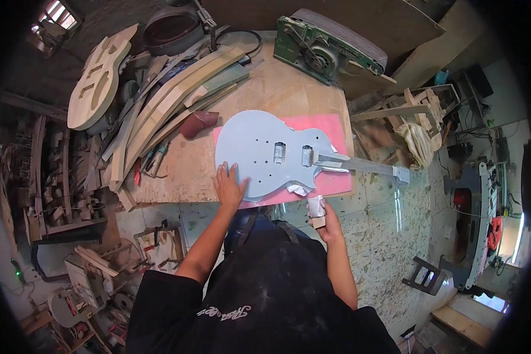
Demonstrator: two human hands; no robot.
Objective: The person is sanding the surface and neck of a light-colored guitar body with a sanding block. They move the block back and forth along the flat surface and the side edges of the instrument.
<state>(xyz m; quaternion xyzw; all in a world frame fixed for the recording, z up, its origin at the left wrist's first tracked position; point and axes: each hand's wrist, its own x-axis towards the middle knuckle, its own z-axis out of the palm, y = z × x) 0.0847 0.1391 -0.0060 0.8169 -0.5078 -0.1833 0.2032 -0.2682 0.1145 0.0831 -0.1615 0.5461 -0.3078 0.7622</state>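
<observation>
A pale blue-grey electric guitar (251, 144) lies flat on a pink sheet (331, 125), its neck (369, 167) pointing right past the workbench edge. Two pickup openings in the body look lined with something silvery, and whitish paper or tape shows at the cutaway. My left hand (230, 187) rests with spread fingers on the near left part of the body; its thumb side is slightly blurred. Off the bench's front edge, my right hand (331, 223) grips a small sanding block (317, 208) with a whitish dusty face, apart from the guitar.
Curved wooden strips (186, 88) and a dark red sandpaper roll (199, 124) lie on the bench's left side, near some hand tools (155, 159). An unfinished wooden guitar body (97, 82) stands far left. A green belt sander (330, 50) sits at the back. Wood scraps (422, 115) are at right.
</observation>
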